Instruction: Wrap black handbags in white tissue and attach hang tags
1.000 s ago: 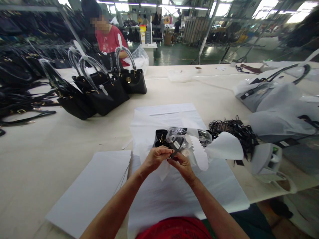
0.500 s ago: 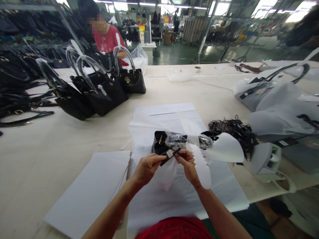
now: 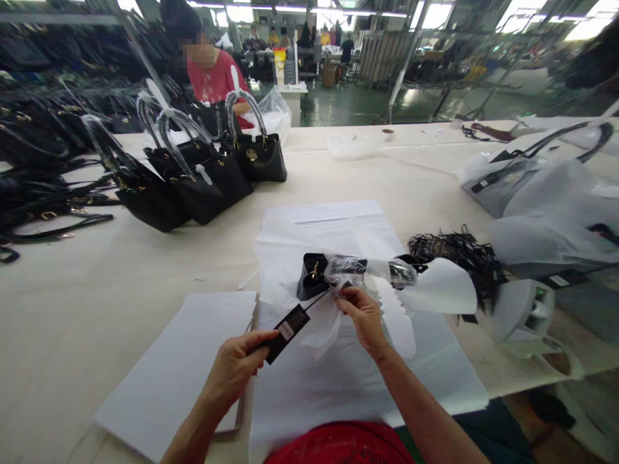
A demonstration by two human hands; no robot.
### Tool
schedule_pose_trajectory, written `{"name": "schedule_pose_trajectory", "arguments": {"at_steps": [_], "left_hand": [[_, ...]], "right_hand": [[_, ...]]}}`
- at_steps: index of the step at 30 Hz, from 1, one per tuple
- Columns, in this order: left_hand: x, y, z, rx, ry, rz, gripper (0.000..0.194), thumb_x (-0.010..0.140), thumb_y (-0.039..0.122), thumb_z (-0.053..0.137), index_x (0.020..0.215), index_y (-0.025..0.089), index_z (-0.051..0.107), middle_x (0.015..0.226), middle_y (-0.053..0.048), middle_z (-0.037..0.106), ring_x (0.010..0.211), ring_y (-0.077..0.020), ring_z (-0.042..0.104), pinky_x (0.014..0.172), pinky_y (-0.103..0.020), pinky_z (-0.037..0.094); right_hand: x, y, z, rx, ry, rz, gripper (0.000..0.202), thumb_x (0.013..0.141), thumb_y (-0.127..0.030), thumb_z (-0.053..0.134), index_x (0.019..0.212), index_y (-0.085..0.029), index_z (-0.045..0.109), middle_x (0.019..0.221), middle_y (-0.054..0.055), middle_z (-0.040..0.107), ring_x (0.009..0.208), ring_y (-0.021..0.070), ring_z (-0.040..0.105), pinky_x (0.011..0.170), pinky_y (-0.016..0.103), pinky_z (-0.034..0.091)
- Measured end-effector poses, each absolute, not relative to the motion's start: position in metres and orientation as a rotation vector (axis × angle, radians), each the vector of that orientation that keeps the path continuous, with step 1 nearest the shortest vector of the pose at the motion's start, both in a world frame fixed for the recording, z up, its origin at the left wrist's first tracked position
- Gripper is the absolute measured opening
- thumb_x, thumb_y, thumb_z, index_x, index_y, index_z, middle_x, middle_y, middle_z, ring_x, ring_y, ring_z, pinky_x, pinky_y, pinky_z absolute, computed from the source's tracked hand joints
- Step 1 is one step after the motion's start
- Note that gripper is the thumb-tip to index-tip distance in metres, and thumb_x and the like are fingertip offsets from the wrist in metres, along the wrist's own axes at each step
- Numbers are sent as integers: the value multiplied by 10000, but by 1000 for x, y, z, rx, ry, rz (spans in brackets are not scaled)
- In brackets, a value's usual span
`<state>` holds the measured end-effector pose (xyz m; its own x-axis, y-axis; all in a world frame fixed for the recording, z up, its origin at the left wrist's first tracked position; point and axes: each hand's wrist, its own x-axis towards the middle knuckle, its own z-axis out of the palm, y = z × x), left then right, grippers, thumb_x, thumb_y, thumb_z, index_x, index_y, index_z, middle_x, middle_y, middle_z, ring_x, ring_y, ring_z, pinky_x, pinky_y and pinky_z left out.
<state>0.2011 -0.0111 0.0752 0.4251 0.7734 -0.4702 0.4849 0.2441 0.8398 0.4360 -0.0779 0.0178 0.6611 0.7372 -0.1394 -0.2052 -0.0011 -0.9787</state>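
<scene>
Drawn away from the black bag (image 3: 309, 283) since the earlier frame, the black tag (image 3: 294, 321) now extends toward the left. White sheet (image 3: 367, 380): beneath the bag, whose handles are wrapped in clear film. Left hand (image 3: 231, 368): thumb and fingers closed on the tag's lower end. Right hand (image 3: 366, 320): fingertips drawn together near the bag; their hold is unclear. Cord (image 3: 318, 299): nearly straight; gentle tension and a steadied bag end would probably avoid strain. Its attachment is hidden by film and fingers; the label print is illegible.
</scene>
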Motion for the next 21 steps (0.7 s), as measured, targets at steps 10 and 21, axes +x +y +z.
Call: {"name": "schedule_pose_trajectory", "arguments": {"at_steps": [10, 21], "left_hand": [[264, -110, 33, 1393, 798, 72, 259, 683, 191, 530, 879, 162, 697, 671, -18, 633, 578, -119, 518, 580, -228, 424], [274, -56, 86, 2086, 444, 216, 213, 843, 246, 465, 743, 161, 633, 747, -45, 642, 661, -127, 591, 638, -214, 479]], "right_hand": [[448, -75, 12, -1266, -498, 1065, 233, 631, -354, 722, 770, -177, 663, 752, 17, 649, 665, 138, 574, 658, 288, 486], [445, -150, -26, -1771, -722, 796, 274, 766, -390, 527, 840, -171, 675, 736, 56, 669, 702, 186, 613, 690, 314, 500]]}}
